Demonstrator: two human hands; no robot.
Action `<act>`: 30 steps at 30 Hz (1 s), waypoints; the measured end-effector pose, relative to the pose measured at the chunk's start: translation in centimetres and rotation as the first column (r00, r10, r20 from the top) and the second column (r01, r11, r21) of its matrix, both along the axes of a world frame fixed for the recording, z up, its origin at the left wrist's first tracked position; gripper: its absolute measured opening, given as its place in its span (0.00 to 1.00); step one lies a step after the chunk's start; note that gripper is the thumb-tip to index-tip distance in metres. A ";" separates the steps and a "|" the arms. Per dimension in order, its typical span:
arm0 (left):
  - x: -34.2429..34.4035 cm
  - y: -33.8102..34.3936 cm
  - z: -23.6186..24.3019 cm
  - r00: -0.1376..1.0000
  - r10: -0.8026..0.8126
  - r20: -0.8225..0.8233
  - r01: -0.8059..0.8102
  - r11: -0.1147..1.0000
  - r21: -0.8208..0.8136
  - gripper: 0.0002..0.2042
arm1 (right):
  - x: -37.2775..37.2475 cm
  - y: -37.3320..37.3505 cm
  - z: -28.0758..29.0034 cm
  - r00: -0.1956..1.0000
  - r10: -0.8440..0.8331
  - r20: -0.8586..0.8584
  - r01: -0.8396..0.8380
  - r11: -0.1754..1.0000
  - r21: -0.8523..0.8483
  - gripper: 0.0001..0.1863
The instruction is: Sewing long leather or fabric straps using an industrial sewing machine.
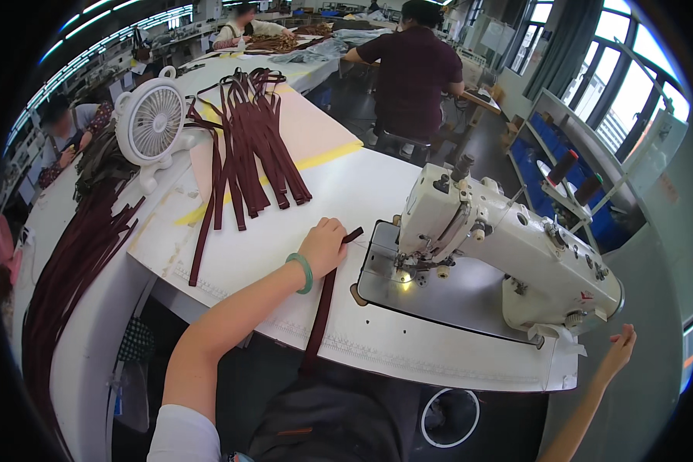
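Note:
My left hand (323, 245), a green bangle on its wrist, is closed on a dark maroon fabric strap (325, 308) lying on the white sewing table. One end of the strap sticks out past my fingers toward the machine; the other hangs over the table's front edge. To the right stands a white industrial sewing machine (547, 250), its lamp lit beside the needle. Off the table's right end, beyond the machine's handwheel end, my right hand (621, 346) is raised with its fingers apart, and nothing shows in it.
A bundle of maroon straps (258, 154) lies on the table's far left. More straps (69, 292) drape over the left edge beside a white fan (155, 123). Thread cones (564, 165) stand behind the machine. Below is a white-rimmed bin (476, 416). A person (416, 77) sits ahead.

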State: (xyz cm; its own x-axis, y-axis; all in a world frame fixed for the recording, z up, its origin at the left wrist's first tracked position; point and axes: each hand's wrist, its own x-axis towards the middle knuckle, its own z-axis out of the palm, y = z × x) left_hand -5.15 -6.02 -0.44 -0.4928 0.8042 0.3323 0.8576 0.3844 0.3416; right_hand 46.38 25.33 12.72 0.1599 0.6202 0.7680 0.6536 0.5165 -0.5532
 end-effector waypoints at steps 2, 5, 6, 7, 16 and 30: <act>2.7 -1.5 2.2 0.998 0.000 0.062 -0.001 1.000 0.014 0.10 | -6.0 -9.4 1.2 0.979 0.197 0.049 -0.185 0.965 -0.185 0.13; 4.8 -2.7 2.5 0.916 0.064 0.397 -0.054 0.998 -0.036 0.11 | -16.7 -18.9 -2.6 0.650 0.677 0.346 -0.505 0.725 -0.469 0.15; 5.4 -2.7 1.9 0.923 0.045 0.383 -0.055 0.998 0.015 0.11 | -19.5 -20.6 -3.8 0.454 0.770 0.448 -0.635 0.633 -0.444 0.18; 5.9 -2.5 1.3 0.930 0.028 0.368 -0.057 0.996 0.067 0.11 | -22.0 -21.3 -5.4 0.333 0.790 0.515 -0.676 0.581 -0.454 0.18; 6.0 -3.6 1.4 0.946 0.054 0.319 -0.076 0.995 0.059 0.11 | -35.6 -21.5 -11.0 0.270 0.585 0.764 -0.693 0.669 -0.268 0.08; 12.2 -18.7 -0.8 0.585 -0.338 0.737 -0.125 0.860 0.494 0.10 | -37.7 -27.0 -5.5 0.252 0.389 -0.886 -0.896 -0.252 -0.365 0.11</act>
State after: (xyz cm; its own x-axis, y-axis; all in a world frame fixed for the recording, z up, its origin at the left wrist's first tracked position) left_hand 7.08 -24.72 -1.27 -0.6552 0.7320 0.1871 0.1795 -0.0898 0.9797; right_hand 8.69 -1.71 7.23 -0.7959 0.5867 -0.1493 -0.0961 -0.3660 -0.9256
